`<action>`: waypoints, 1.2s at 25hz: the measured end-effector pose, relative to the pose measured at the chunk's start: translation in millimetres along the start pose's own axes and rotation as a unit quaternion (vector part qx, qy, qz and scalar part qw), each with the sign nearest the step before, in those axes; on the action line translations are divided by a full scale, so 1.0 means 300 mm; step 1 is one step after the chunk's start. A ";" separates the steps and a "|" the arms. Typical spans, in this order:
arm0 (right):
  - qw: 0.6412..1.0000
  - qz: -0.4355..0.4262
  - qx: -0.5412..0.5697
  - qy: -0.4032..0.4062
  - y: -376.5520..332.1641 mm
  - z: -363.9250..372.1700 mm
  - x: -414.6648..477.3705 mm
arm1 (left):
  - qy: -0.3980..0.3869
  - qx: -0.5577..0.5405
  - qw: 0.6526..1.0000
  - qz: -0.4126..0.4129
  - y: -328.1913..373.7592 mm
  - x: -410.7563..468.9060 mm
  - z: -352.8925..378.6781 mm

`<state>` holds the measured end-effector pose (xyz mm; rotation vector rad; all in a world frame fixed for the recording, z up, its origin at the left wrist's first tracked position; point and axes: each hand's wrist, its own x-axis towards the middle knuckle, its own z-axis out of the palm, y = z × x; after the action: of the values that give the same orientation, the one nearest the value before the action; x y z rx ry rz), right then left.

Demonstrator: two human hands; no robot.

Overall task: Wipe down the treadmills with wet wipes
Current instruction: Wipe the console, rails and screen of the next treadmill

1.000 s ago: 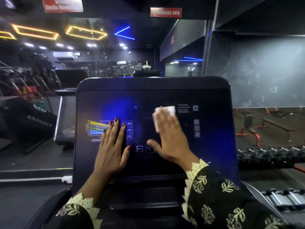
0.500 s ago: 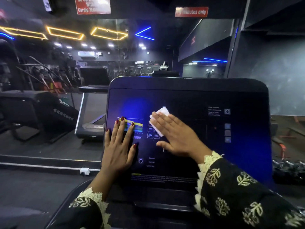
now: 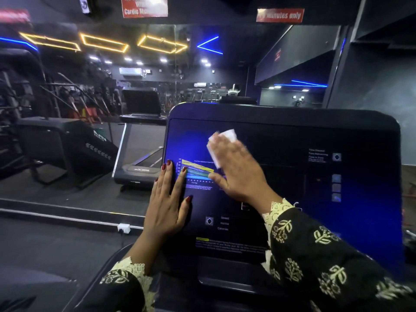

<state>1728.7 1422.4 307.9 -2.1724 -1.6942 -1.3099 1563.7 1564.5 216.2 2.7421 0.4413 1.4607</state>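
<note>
Head view, dim gym. Far left: a dark stair machine on the floor, and just right of it a second treadmill, well apart from the work. Left sleeve, dark with pale floral print and a lace cuff, enters at the bottom. Left hand lies flat on the left edge of the treadmill console, fingers straight and slightly spread, gripping nothing; the fingertips reach the left end of a coloured chart lit on the screen. Wet wipe, white and folded, sits against the screen in the upper-left part of the console, above the chart; its top corner and left edge stick out beyond the fingers. Right hand presses flat on the wipe, fingers straight, thumb splayed out toward the chart; hand and wipe are motion-blurred. The two hands are near each other but not touching. Right sleeve, same print, crosses the lower right of the console. Near the right edge, a column of small square icons. Above, a red sign reading "minutes only".
</note>
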 end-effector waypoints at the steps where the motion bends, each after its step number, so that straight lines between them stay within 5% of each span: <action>1: 0.996 0.083 0.016 0.007 -0.024 -0.001 0.013 | 0.003 -0.010 1.000 0.006 -0.005 -0.002 -0.003; 3: 0.995 0.092 0.023 0.002 -0.108 0.016 0.019 | 0.010 -0.039 0.999 0.013 -0.014 -0.004 -0.014; 7: 0.978 -0.205 -0.021 -0.023 -0.139 0.053 0.063 | 0.024 -0.123 0.992 0.003 -0.021 -0.011 -0.034; 11: 1.000 -0.019 0.017 -0.004 -0.155 0.036 0.175 | 0.030 -0.167 0.985 -0.015 -0.021 -0.021 -0.036; 15: 0.979 -0.202 -0.033 -0.013 -0.168 0.058 0.211 | 0.042 -0.193 0.980 -0.034 -0.019 -0.025 -0.039; 20: 0.996 -0.085 0.013 0.002 -0.221 0.062 0.117 | 0.066 -0.266 0.960 -0.047 -0.026 -0.061 -0.036; 24: 0.966 -0.255 0.021 -0.029 -0.339 0.122 -0.128 | 0.138 -0.391 0.885 -0.210 -0.026 -0.039 -0.072; 26: 0.951 -0.306 0.013 -0.039 -0.316 0.127 -0.130 | 0.151 -0.378 0.887 -0.217 -0.035 -0.047 -0.071; 28: 0.965 -0.261 -0.012 -0.025 -0.266 0.107 -0.073 | 0.146 -0.388 0.887 -0.203 -0.048 -0.064 -0.067; 30: 0.992 -0.124 -0.013 -0.022 -0.225 0.063 -0.026 | 0.132 -0.385 0.892 -0.197 -0.059 -0.072 -0.061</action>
<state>1683.1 1452.5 263.2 -2.0725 -2.0294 -1.3541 1533.1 1573.8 206.7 1.7353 0.2986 1.4712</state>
